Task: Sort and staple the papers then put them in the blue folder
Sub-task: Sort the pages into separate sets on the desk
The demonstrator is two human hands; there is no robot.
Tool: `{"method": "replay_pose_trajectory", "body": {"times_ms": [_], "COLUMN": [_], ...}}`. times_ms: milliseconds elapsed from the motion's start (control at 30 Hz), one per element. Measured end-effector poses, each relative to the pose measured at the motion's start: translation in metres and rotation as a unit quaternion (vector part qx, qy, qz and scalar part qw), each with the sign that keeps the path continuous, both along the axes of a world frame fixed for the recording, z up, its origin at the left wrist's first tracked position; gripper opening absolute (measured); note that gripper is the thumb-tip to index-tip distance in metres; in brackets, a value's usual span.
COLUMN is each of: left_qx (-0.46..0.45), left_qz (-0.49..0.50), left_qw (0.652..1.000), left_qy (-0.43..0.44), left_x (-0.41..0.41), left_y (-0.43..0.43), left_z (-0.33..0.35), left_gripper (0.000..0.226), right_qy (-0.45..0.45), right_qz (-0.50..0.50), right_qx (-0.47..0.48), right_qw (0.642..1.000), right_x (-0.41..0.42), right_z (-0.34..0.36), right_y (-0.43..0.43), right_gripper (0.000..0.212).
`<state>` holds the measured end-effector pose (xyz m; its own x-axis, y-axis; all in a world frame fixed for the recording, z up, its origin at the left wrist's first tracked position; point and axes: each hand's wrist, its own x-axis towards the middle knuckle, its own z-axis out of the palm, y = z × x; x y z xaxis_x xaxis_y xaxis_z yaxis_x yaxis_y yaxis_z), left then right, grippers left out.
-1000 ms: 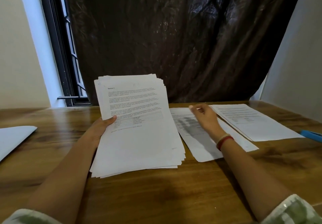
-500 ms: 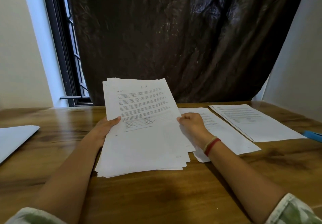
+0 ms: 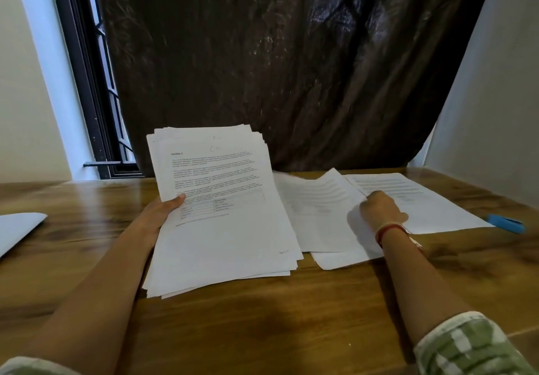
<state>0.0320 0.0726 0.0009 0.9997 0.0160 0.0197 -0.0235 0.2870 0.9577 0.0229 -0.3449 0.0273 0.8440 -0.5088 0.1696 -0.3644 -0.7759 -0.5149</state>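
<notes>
My left hand [image 3: 159,214] grips a thick stack of printed papers [image 3: 221,229] by its left edge, thumb on the top page; the stack tilts up, its lower edge on the wooden table [image 3: 262,325]. My right hand [image 3: 380,210] holds a single sheet [image 3: 323,208] by its right edge, low over the middle pile [image 3: 347,258] on the table. A further pile of printed pages [image 3: 423,199] lies flat to the right. A blue object [image 3: 506,223] lies at the right, beyond that pile; I cannot tell what it is.
A pale sheet or folder corner [image 3: 17,229] lies at the table's left edge. A dark curtain [image 3: 291,68] hangs behind the table, with a window frame [image 3: 87,83] to its left. White walls stand on both sides.
My right hand took the top sheet off the stack and carried it right, over the middle pile. The left hand kept holding the stack.
</notes>
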Motion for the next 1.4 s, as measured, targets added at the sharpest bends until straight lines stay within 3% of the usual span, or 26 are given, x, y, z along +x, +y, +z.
{"method": "replay_pose_trajectory", "body": {"times_ms": [167, 267, 300, 367, 433, 467, 567, 667, 767, 1033, 1167, 1233, 1400], "left_qx": [-0.006, -0.001, -0.001, -0.001, -0.002, -0.004, -0.018, -0.012, -0.010, 0.007, 0.005, 0.003, 0.009], "left_qz": [0.004, -0.001, -0.002, -0.001, 0.001, 0.003, 0.008, 0.007, 0.003, -0.003, -0.005, -0.003, -0.014], "left_qw": [1.000, 1.000, 1.000, 1.000, 1.000, 1.000, 1.000, 1.000, 1.000, 1.000, 1.000, 1.000, 1.000], "left_qy": [0.003, 0.006, 0.005, 0.002, -0.003, -0.007, -0.011, -0.002, 0.010, 0.011, 0.008, 0.012, 0.007], "left_x": [-0.002, -0.004, -0.005, -0.007, -0.009, -0.010, -0.012, -0.012, -0.012, -0.011, -0.010, -0.010, -0.011], "left_y": [-0.001, -0.003, -0.004, -0.007, -0.009, -0.010, -0.011, -0.010, -0.010, -0.007, -0.006, -0.007, -0.006], "left_z": [0.001, 0.003, 0.004, 0.005, 0.006, 0.007, 0.007, 0.007, 0.007, 0.006, 0.005, 0.005, 0.004], "left_gripper": [0.027, 0.025, 0.022, 0.022, 0.022, 0.022, 0.023, 0.023, 0.024, 0.033, 0.034, 0.032, 0.028], "right_qy": [0.012, -0.089, -0.152, -0.236, -0.209, -0.166, -0.067, -0.104, -0.130, -0.159, -0.204, -0.211, -0.209], "right_qz": [-0.043, -0.030, 0.003, 0.114, 0.220, 0.255, 0.310, 0.262, 0.241, 0.205, 0.198, 0.193, 0.197], "right_qx": [-0.112, -0.177, -0.145, 0.085, 0.288, 0.331, 0.341, 0.313, 0.385, 0.311, 0.129, 0.089, 0.154], "right_qw": [0.993, 0.980, 0.978, 0.961, 0.908, 0.893, 0.885, 0.907, 0.881, 0.914, 0.950, 0.954, 0.946], "right_x": [0.006, 0.009, 0.008, -0.003, -0.021, -0.029, -0.042, -0.036, -0.032, -0.025, -0.027, -0.028, -0.024], "right_z": [-0.010, -0.006, -0.004, 0.008, 0.017, 0.019, 0.013, 0.005, 0.001, -0.007, -0.004, -0.001, 0.000], "right_y": [0.003, 0.012, 0.021, 0.052, 0.090, 0.107, 0.141, 0.145, 0.141, 0.140, 0.132, 0.127, 0.125], "right_gripper": [0.043, 0.046, 0.044, 0.036, 0.031, 0.033, 0.039, 0.032, 0.024, 0.018, 0.018, 0.022, 0.020]}}
